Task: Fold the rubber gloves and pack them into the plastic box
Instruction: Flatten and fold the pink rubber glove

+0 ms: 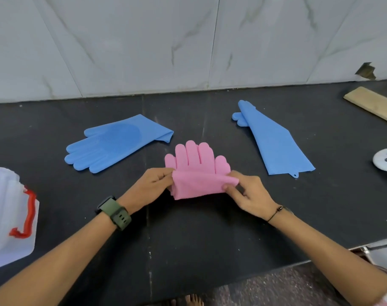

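A pink rubber glove (197, 164) lies on the black counter (188, 235) in the middle, its fingers pointing away from me and its cuff folded over toward them. My left hand (153, 184) pinches the folded cuff's left corner. My right hand (247, 193) pinches its right corner. One blue rubber glove (113, 142) lies flat at the left, palm pad up. Another blue glove (274, 140) lies at the right, cuff toward me. The clear plastic box (5, 217) with a red handle stands at the left edge.
A marble-tiled wall (188, 40) rises behind the counter. A wooden board (371, 102) lies at the far right, with a round white object (386, 160) below it. The counter's front edge runs near my right forearm, with metal hardware (378, 248) past it.
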